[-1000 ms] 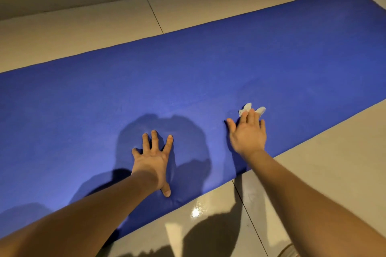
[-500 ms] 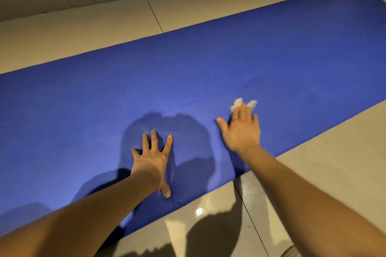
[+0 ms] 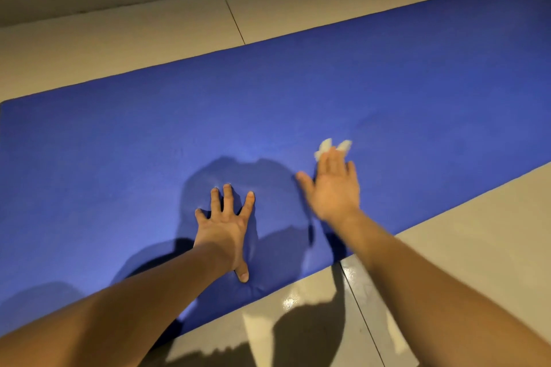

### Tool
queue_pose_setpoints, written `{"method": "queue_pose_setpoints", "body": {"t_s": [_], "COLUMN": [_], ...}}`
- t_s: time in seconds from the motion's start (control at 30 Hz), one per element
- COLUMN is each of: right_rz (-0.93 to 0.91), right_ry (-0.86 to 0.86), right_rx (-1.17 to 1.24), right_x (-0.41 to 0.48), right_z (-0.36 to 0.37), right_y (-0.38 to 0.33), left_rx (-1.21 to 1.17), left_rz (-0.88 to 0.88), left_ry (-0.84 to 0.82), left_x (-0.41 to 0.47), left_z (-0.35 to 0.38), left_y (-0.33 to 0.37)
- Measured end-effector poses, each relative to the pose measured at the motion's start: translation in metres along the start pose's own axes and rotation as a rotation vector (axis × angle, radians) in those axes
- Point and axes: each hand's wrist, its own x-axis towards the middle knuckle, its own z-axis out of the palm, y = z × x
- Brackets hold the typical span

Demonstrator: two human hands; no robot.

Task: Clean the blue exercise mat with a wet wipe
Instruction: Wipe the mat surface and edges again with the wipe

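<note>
Blue exercise mat: lies flat on the tiled floor. Left hand: flat on the mat near its front edge, fingers spread, placed as it was a second ago. Right hand: fingers straight, presses the white wet wipe onto the mat, with the wipe showing past the fingertips; hand and wipe are now further left, closer to the left hand.
</note>
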Motion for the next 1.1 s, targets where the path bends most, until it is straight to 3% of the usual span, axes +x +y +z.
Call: {"method": "queue_pose_setpoints", "body": {"t_s": [0.1, 0.17, 0.23, 0.33, 0.43, 0.5, 0.57, 0.63, 0.67, 0.7, 0.77, 0.83, 0.93, 1.0, 1.1], "right_rz": [-0.363, -0.500, -0.375, 0.009, 0.123, -0.025, -0.312, -0.542, -0.567, -0.517, -0.249, 0.001, 0.066, -0.116, -0.531], "right_ry": [-0.038, -0.061, -0.021, -0.079, -0.075, -0.010, -0.030, -0.075, -0.052, -0.021, 0.012, -0.049, -0.029, 0.017, -0.028], "right_rx": [0.014, -0.074, -0.111, -0.175, -0.063, -0.003, 0.054, -0.015, -0.040, -0.063, -0.128, -0.143, -0.049, 0.018, 0.012], "right_x": [-0.028, -0.017, 0.006, 0.036, 0.034, 0.014, -0.009, -0.011, -0.001, 0.011, 0.035, 0.050, 0.045, 0.025, -0.001], "right_z": [0.016, 0.011, 0.004, -0.013, -0.014, 0.000, 0.014, 0.013, 0.010, 0.007, -0.003, -0.011, -0.009, 0.004, 0.018], "right_y": [-0.043, -0.025, 0.016, 0.071, 0.042, -0.006, -0.040, -0.036, -0.020, -0.002, 0.036, 0.062, 0.032, -0.015, -0.057], "left_rx": [0.002, 0.002, -0.001, -0.005, -0.017, -0.019, -0.011, -0.017, -0.016, -0.014, -0.017, -0.015, -0.013, -0.012, -0.004], "left_rz": [-0.005, -0.003, 0.000, 0.001, 0.004, 0.003, 0.000, 0.001, 0.003, 0.005, 0.005, 0.005, 0.002, 0.002, -0.003], "left_ry": [-0.002, 0.001, 0.008, 0.010, 0.004, 0.010, 0.011, 0.011, 0.016, 0.022, 0.024, 0.028, 0.025, 0.019, 0.018], "left_x": [0.000, 0.000, 0.000, 0.000, 0.000, 0.000, 0.001, 0.000, 0.000, 0.000, 0.000, 0.000, -0.001, -0.001, 0.000], "left_z": [-0.001, -0.001, -0.001, -0.001, 0.000, 0.000, -0.001, -0.001, -0.001, 0.000, 0.001, 0.002, 0.003, 0.002, 0.000], "left_y": [0.000, 0.001, 0.001, 0.000, 0.000, 0.000, 0.001, 0.001, 0.000, -0.001, -0.001, -0.001, 0.000, 0.000, 0.001]}}
